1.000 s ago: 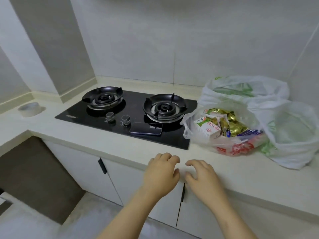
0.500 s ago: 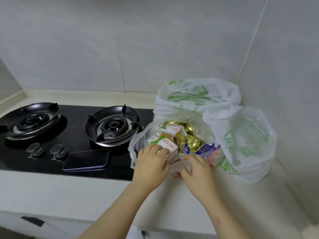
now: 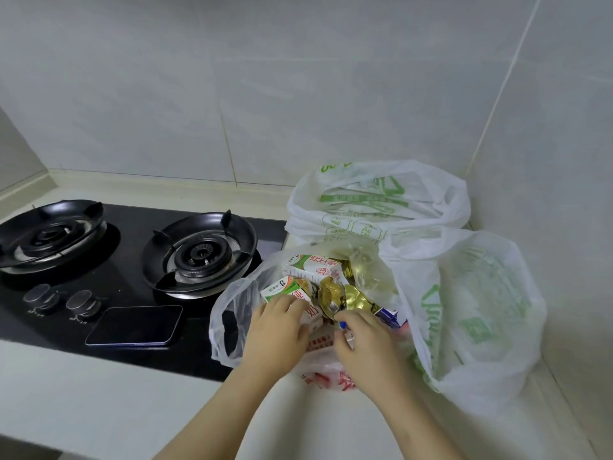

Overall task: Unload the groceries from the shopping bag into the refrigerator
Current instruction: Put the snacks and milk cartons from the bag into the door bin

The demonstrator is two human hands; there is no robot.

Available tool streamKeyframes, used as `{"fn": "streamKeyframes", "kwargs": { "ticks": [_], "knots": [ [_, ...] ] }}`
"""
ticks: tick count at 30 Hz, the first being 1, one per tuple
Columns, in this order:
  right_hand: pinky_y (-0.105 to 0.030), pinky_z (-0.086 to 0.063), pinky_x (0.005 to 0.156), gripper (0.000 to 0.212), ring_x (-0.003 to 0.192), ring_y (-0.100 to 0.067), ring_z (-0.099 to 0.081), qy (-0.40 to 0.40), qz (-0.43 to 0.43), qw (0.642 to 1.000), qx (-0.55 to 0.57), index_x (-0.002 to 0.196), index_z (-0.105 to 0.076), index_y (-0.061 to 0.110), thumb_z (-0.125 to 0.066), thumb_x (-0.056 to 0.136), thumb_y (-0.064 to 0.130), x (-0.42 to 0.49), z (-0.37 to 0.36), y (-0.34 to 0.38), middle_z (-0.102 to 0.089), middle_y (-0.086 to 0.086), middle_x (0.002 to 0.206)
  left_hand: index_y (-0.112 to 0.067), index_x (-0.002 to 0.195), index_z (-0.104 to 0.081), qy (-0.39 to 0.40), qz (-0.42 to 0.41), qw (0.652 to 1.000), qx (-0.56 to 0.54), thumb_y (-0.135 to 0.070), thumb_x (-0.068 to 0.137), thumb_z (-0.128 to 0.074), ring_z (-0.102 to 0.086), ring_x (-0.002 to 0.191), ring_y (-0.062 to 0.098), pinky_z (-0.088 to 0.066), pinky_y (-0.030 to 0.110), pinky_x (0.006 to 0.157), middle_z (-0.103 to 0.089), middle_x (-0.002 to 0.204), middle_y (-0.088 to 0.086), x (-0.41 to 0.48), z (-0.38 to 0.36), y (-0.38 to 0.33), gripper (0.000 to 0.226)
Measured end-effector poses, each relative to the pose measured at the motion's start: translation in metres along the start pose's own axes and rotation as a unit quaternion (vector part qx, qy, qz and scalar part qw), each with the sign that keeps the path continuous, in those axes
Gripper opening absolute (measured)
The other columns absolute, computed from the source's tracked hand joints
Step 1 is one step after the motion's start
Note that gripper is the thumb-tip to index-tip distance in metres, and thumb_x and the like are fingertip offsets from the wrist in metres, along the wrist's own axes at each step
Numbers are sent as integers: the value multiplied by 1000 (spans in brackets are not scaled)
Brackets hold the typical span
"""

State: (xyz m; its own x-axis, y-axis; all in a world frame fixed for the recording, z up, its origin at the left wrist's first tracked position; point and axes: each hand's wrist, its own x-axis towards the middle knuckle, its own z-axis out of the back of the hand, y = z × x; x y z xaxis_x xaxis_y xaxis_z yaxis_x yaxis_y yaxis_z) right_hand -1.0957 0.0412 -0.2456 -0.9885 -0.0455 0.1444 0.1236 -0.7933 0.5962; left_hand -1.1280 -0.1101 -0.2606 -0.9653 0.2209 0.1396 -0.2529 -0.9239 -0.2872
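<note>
Shopping bag is sitting at the worktop's right end; left hand is gripping a carton, right hand is curling against gold wrappers, grip unclear.

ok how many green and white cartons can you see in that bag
2. The back carton lies at the far side of the clear bag's opening; the front-left carton sits nearer, under the fingers of the left hand. More may be hidden beneath the gold wrappers.
</note>
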Motion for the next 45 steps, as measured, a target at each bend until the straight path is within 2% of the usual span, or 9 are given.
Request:
{"fn": "streamKeyframes", "kwargs": {
  "ticks": [3,10,17,20,26,30,34,38,45],
  "knots": [
    [-29,-42,94,33,108,-14,-53,12,4,1000,-24,119,-61,20,-51,88,18,5,0,-1,-59,5,114,-25,137,-39,38,-5,998,57,-27,92,-43,-27,135,12,-20,31,110,-37,141,-10,5,-8,8,44],
    [-22,-28,101,35,121,-6,-41,30,1,997,-67,129,-50,30,-43,94,29,13,-2,4,-49,13,128,-24,145,-20,127,-9,987,102,-31,94,-42,-7,144,17,-6,48,116,-17,153,-4,13,-11,20,56],
    [-22,-27,101,34,123,-5,-39,38,-16,996,-77,127,-50,32,-43,94,28,14,-12,6,-49,15,129,-28,142,-29,137,-27,987,79,-39,95,-40,-17,141,17,-12,48,115,-20,152,-7,7,-6,27,50],
    [-23,-28,101,33,124,-5,-39,40,-24,996,-78,127,-50,32,-44,95,29,14,-15,8,-50,14,129,-28,138,-37,106,-25,992,57,-44,93,-42,-27,135,18,-20,37,112,-29,148,-8,12,-2,32,48],
    [-24,-30,100,29,120,-8,-41,37,-34,996,-73,122,-53,30,-45,94,28,19,-18,12,-51,14,125,-25,149,-11,162,19,986,25,-63,80,-54,7,144,30,-3,43,118,1,157,10,31,-1,42,89],
    [-24,-32,99,30,118,-10,-42,36,-37,996,-67,123,-53,28,-47,94,27,23,-20,14,-53,11,123,-23,149,-7,212,41,976,35,-68,67,-63,-3,143,33,-7,44,117,-11,154,14,37,-3,48,108],
    [-25,-31,102,31,121,-8,-40,34,-40,997,-61,125,-52,27,-46,94,26,26,-21,15,-51,13,126,-25,144,-17,166,29,985,25,-63,57,-70,-18,138,33,-17,42,115,-30,141,11,37,-5,47,109],
    [-26,-33,104,31,119,-8,-42,4,-41,998,-44,124,-54,26,-49,93,25,29,-18,16,-53,12,125,-28,138,-25,85,-23,995,34,-57,56,-68,-23,132,29,-23,38,112,-31,133,7,28,-4,43,97],
    [-28,-37,102,31,117,-11,-46,-14,-41,999,-8,122,-57,23,-52,92,22,32,-19,17,-56,10,122,-29,118,-49,-78,-180,980,31,-70,53,-55,-47,120,41,-47,51,93,-50,124,17,20,4,48,77]
  ]
}}
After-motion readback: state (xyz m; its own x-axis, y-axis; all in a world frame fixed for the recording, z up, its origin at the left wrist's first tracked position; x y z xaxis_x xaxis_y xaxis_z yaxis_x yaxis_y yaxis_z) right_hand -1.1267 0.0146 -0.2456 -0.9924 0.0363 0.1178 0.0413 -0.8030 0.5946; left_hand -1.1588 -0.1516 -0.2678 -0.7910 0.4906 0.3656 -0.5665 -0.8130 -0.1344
